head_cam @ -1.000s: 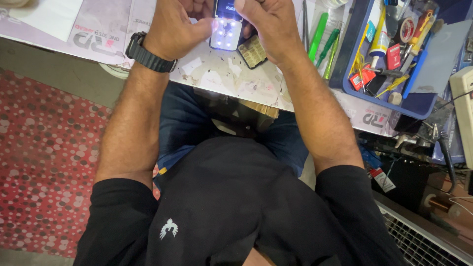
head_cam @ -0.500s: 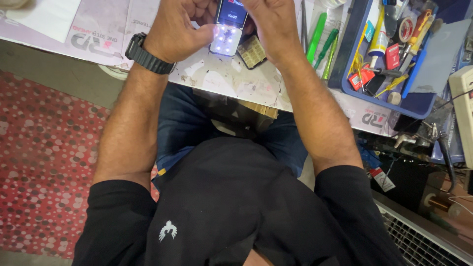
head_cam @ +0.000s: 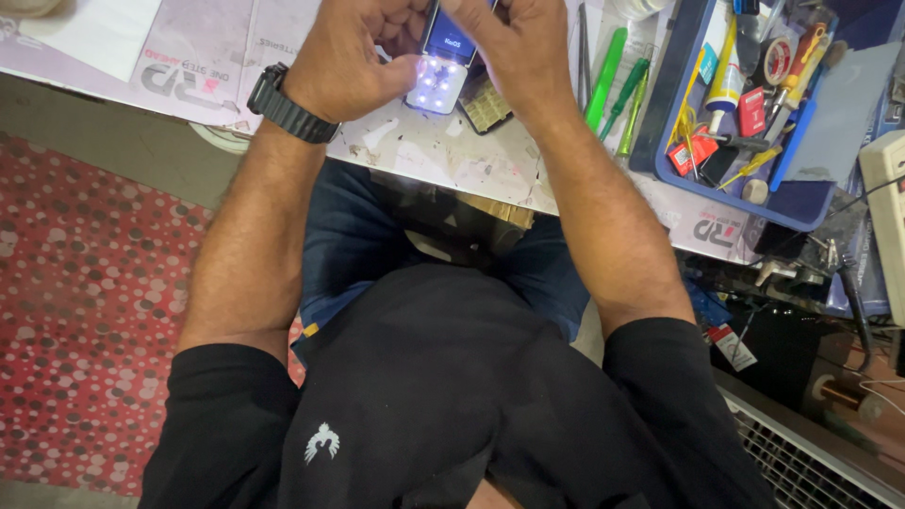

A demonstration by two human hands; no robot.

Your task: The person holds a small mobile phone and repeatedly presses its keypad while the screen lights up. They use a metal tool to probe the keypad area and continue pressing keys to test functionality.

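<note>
A small keypad phone (head_cam: 441, 66) with a lit blue screen and glowing white keys is held upright over the worktable (head_cam: 452, 160). My left hand (head_cam: 353, 57), with a black watch at the wrist, grips its left side. My right hand (head_cam: 514, 42) grips its right side and top, fingers curled over the upper edge. A loose dark keypad part (head_cam: 485, 108) lies on the table just below the phone.
Green-handled screwdrivers (head_cam: 605, 80) lie right of my hands. A blue tray (head_cam: 801, 203) holds a glue tube, tape, red parts and tools. A white power strip (head_cam: 888, 217) sits at the far right. Printed paper covers the table; red dotted carpet (head_cam: 85, 311) is at left.
Both hands and the phone have shifted slightly up and away toward the top of view. The grip on the phone is the same.
</note>
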